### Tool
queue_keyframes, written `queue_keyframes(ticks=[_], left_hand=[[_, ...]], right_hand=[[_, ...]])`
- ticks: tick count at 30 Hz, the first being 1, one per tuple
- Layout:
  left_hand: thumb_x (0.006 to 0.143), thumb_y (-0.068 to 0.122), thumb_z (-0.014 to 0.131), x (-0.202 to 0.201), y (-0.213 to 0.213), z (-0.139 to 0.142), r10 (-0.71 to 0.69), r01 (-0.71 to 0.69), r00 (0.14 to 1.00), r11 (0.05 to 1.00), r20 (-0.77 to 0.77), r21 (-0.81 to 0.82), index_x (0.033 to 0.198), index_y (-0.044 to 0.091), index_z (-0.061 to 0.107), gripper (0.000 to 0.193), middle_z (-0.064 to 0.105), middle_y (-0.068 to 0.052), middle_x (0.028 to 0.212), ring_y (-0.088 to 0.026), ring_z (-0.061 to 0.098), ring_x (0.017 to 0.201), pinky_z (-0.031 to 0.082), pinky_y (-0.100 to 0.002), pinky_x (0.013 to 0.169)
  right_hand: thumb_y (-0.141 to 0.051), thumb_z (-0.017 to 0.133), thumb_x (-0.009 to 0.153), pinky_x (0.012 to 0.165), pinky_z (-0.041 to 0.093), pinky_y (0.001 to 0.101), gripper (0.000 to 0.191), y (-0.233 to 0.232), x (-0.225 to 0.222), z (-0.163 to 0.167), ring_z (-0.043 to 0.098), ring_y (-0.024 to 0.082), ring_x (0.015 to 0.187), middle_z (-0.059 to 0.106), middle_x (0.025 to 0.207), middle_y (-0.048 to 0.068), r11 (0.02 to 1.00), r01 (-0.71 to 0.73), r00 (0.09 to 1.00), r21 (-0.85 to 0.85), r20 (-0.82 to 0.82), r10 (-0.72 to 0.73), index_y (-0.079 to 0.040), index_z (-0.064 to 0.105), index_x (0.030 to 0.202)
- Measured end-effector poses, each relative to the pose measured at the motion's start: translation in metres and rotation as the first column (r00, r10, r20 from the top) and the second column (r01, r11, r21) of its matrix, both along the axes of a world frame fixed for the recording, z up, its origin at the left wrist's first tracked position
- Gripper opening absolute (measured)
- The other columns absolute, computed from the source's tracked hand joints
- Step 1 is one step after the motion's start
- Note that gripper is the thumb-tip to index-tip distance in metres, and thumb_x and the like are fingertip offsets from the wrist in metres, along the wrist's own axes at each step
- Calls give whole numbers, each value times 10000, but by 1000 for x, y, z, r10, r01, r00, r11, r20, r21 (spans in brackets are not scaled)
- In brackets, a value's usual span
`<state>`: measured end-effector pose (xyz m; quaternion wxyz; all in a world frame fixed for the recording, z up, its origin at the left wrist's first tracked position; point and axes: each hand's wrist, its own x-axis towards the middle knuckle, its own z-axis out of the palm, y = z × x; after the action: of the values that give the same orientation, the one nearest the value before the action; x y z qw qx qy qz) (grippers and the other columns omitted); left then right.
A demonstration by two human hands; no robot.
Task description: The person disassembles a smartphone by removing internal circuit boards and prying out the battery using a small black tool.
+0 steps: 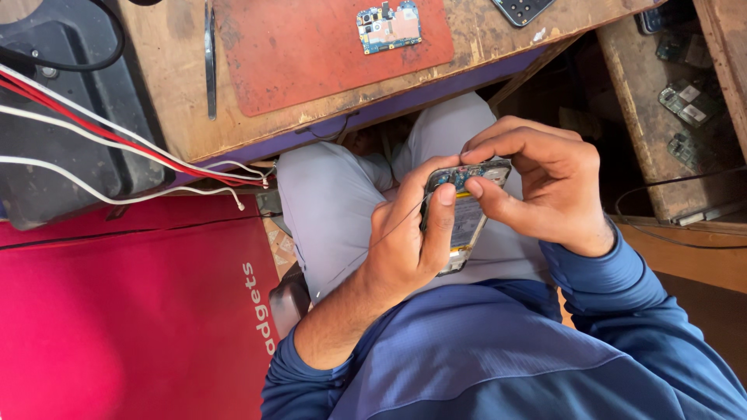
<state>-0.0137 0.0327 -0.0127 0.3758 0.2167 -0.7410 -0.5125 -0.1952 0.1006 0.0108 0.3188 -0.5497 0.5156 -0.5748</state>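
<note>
Opened phone [465,218], back cover off, held above the lap, near centre of view, well clear of the desk [498,43] at the far side. Battery and a strip of small circuit parts at its far end are exposed.

Left hand [408,241] wraps the phone's left edge; thumb lies along the body, fingers [445,204] curled round and closed on the frame. Right hand [537,183] comes in from the right, thumb and forefinger pinching at the phone's far end over the exposed parts; the other fingers are curled above. Whether anything small sits in that pinch cannot be told.

Risks, as judged:
- No support beneath. A slip of the left grip would drop the phone to the lap or floor.
- A tiny screw or connector freed here could be lost in the clothing.
- Hard fingertip pressure could bend a connector or nick the battery.

On the desk: red mat [311,54] with loose circuit board [389,27], tweezers [210,58] to its left.
</note>
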Motion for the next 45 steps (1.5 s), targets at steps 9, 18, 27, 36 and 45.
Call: queue_keyframes(ticks=[9, 18, 27, 36, 45], left_hand=[[1171, 161, 516, -1, -1, 0, 9, -11, 999, 999, -46, -45, 1382, 16, 536, 257, 737, -171, 1144, -247, 793, 973, 633, -304, 792], [1176, 196, 478, -1, -3, 2, -4, 6, 1000, 997, -27, 72, 1381, -3, 553, 295, 745, -166, 1118, -185, 767, 967, 609, -305, 863], [1163, 154, 523, -2, -4, -1, 34, -33, 999, 999, -42, 14, 1369, -1, 557, 261, 740, -165, 1149, -201, 776, 995, 614, -283, 834], [1157, 151, 545, -4, -2, -3, 44, -44, 998, 999, -55, -16, 1359, 3, 561, 251, 740, -166, 1158, -209, 778, 994, 620, -288, 825], [1149, 127, 564, -4, -1, -2, 67, -70, 997, 995, -36, -74, 1346, 3, 565, 233, 744, -162, 1115, -225, 790, 961, 624, -295, 794]], right_hand=[[97, 764, 875, 881, 548, 259, 269, -1, 2, -5, 681, 173, 996, 696, 1116, 159, 999, 28, 999, -28, -16, -28, 76, 676, 1128], [92, 753, 882, 861, 565, 261, 276, -6, 5, -4, 690, 193, 984, 681, 1130, 181, 982, 62, 971, -180, -216, -101, 80, 649, 1137], [91, 760, 897, 902, 570, 282, 247, -7, 5, -6, 672, 185, 1023, 658, 1160, 185, 985, 18, 994, -171, -102, -36, 55, 611, 1091], [114, 740, 931, 921, 593, 296, 202, -5, 6, -14, 690, 205, 1048, 663, 1098, 168, 989, 39, 999, -143, 0, -39, 56, 631, 1090], [132, 718, 898, 950, 555, 301, 231, -4, 5, -14, 669, 187, 1044, 657, 1088, 150, 994, 2, 996, -110, 84, 7, 40, 615, 1083]])
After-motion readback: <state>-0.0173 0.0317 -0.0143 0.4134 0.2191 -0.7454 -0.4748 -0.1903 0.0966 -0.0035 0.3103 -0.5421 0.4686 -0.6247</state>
